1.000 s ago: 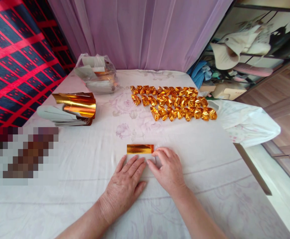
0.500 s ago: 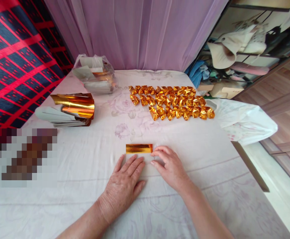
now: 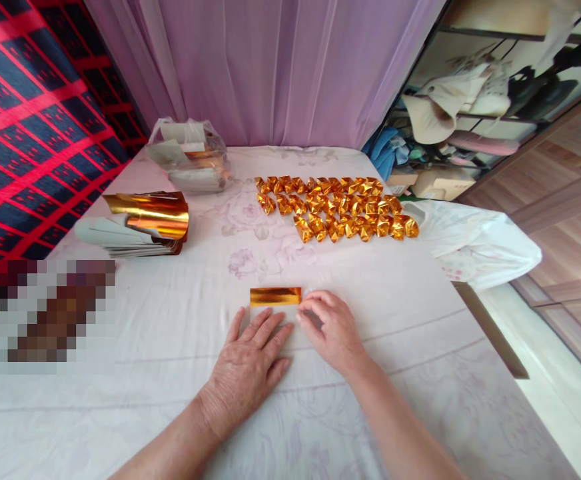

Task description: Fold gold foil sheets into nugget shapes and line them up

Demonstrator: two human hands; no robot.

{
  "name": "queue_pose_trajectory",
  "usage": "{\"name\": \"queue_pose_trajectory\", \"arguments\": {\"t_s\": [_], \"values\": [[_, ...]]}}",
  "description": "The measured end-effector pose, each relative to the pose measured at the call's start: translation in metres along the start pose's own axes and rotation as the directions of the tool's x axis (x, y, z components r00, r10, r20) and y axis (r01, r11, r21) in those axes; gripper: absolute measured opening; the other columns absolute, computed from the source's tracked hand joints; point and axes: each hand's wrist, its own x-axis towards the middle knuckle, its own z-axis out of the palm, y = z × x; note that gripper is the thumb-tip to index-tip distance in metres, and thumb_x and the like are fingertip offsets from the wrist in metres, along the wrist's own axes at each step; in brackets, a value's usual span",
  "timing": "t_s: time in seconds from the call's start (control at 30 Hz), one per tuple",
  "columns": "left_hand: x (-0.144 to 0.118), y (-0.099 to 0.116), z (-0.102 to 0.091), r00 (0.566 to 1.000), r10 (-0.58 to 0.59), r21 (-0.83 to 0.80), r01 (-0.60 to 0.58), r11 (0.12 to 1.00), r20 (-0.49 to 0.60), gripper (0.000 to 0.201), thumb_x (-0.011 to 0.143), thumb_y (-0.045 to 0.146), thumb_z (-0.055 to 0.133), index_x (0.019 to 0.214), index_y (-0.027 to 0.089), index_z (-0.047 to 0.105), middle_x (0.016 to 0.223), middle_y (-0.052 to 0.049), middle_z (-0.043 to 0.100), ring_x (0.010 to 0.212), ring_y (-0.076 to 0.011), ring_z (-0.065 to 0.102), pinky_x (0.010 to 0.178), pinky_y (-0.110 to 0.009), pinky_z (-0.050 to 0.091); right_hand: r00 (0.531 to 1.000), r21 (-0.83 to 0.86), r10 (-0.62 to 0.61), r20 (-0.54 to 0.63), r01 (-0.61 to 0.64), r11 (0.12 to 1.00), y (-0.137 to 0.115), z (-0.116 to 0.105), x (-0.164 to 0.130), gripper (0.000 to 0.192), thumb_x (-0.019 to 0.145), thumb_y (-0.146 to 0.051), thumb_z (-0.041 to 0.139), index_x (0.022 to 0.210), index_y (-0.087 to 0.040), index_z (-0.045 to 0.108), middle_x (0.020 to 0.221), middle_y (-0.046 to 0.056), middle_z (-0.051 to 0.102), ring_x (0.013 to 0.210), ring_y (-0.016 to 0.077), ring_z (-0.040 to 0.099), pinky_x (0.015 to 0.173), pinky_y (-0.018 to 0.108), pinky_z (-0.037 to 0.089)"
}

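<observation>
A sheet of gold foil paper (image 3: 275, 297) lies on the cloth in front of me, its far edge showing as a narrow shiny gold strip and its pale part running under my fingers. My left hand (image 3: 248, 360) rests flat on the pale part, fingers spread, just below the strip. At the sheet's right edge, my right hand (image 3: 333, 330) pinches with thumb and forefinger brought together; the fingertips cover that corner. Beyond, several folded gold paper ingots (image 3: 343, 203) stand in three rows.
On the left, a curled stack of gold foil paper (image 3: 158, 223) sits on the floral cloth. Behind it is a clear plastic bag (image 3: 190, 157) with more paper. A white plastic bag (image 3: 490, 243) lies off the table's right side, below a cluttered shelf (image 3: 470, 113).
My right thumb has moved up to the forefinger, closing the pinch at the paper's right edge. The left hand stays flat. The whole view has shifted slightly.
</observation>
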Motion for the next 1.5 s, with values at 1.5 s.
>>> {"name": "queue_pose_trajectory", "arguments": {"t_s": [1.5], "values": [[-0.035, -0.046, -0.007, 0.997, 0.035, 0.078, -0.03, 0.997, -0.063, 0.042, 0.1, 0.045, 0.04, 0.132, 0.023, 0.056, 0.139, -0.003, 0.059, 0.135, -0.0224, 0.047, 0.12, -0.046, -0.01, 0.998, 0.001, -0.051, 0.024, 0.051, 0.999, 0.017, 0.01, 0.0, 0.012, 0.081, -0.019, 0.066, 0.092, -0.023, 0.067, 0.1, 0.005, 0.065, 0.096, 0.0204, 0.062, 0.086, 0.035, 0.048]]}}
